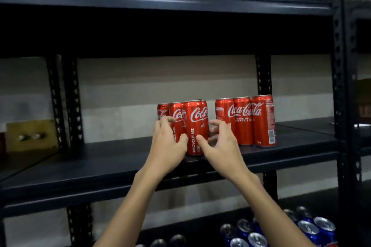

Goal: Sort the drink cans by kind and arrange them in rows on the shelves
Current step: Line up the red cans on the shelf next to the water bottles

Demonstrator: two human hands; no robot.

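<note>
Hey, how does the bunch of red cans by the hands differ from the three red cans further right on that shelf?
The left group of cans sits nearer the shelf's front edge; the right group of cans stands further back. The left hand and right hand flank the left group's front can; nothing touches the right group. The right group forms an even row facing out; the left group recedes diagonally. Both are upright red Coca-Cola cans.

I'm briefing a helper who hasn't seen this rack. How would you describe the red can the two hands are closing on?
On the dark metal middle shelf stand two clusters of tall red Coca-Cola cans. Take the left cluster, between the left hand and right hand. The front can stands nearest the shelf edge and alone shows "RECYCLE ME" in full up its side.
</note>
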